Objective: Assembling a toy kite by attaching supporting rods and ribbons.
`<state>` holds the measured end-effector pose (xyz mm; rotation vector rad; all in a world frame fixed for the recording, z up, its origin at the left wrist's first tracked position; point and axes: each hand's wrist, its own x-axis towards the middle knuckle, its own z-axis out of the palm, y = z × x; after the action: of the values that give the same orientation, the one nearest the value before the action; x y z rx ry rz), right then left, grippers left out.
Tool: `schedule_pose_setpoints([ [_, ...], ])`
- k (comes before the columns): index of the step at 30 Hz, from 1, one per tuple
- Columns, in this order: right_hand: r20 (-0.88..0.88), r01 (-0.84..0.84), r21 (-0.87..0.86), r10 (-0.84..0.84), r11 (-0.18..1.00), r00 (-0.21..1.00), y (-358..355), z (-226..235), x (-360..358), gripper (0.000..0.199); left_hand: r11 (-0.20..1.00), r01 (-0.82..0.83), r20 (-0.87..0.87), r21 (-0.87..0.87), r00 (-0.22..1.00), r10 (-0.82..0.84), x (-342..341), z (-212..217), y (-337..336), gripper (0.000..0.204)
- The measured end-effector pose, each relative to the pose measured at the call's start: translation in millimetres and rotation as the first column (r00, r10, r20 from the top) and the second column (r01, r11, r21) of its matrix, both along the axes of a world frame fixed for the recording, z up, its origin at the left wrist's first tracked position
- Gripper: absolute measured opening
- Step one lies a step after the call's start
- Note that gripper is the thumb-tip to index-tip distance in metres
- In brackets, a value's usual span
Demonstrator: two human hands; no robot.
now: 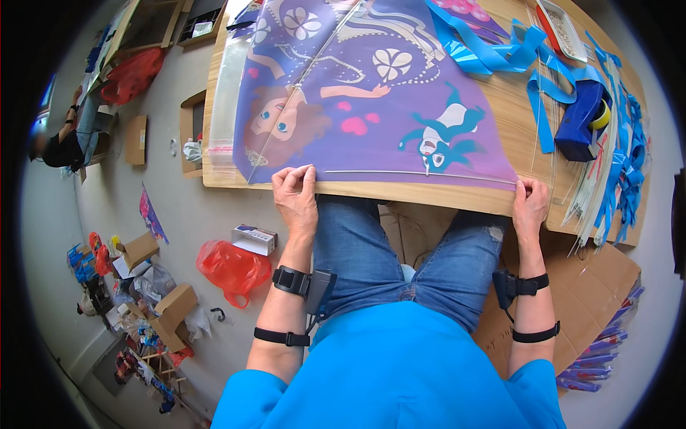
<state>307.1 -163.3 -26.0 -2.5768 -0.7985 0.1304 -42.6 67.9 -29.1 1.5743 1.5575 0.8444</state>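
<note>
A purple printed kite [371, 114] lies flat on the wooden table, showing a cartoon girl, a blue animal and white flowers. A thin white rod [414, 172] runs along its near edge. Another pale rod [299, 79] crosses the kite's left part lengthwise. My left hand [294, 196] pinches at the near edge, by the rod's left end; its fingertips hide exactly what is between them. At the near right corner, my right hand [530, 206] is closed with thumb and finger on the rod's right end and the kite.
Blue ribbons [493, 53], a blue tape dispenser [580, 121], a red-and-white tray [562, 30] and a bundle of pale rods [597, 179] occupy the table's right side. Clear plastic sleeves [223, 121] lie left. On the floor are a red bag [232, 268] and cardboard [572, 300]. A person [64, 146] is far left.
</note>
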Motion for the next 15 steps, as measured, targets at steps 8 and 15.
schedule_pose_setpoints([
  [8, 0.003, -0.02, 0.007, 0.02, 1.0, 1.0, -4.1, -1.8, 3.2, 0.012, 1.0, -0.02, -0.007, -0.015, 1.0, 0.02, 5.1, 3.3, -1.5, 0.012],
  [15, -0.01, -0.039, 0.013, 0.039, 0.999, 0.999, -1.8, 2.2, 0.9, 0.012, 0.998, 0.018, -0.092, 0.063, 0.996, -0.012, 0.4, -3.1, -0.6, 0.013],
])
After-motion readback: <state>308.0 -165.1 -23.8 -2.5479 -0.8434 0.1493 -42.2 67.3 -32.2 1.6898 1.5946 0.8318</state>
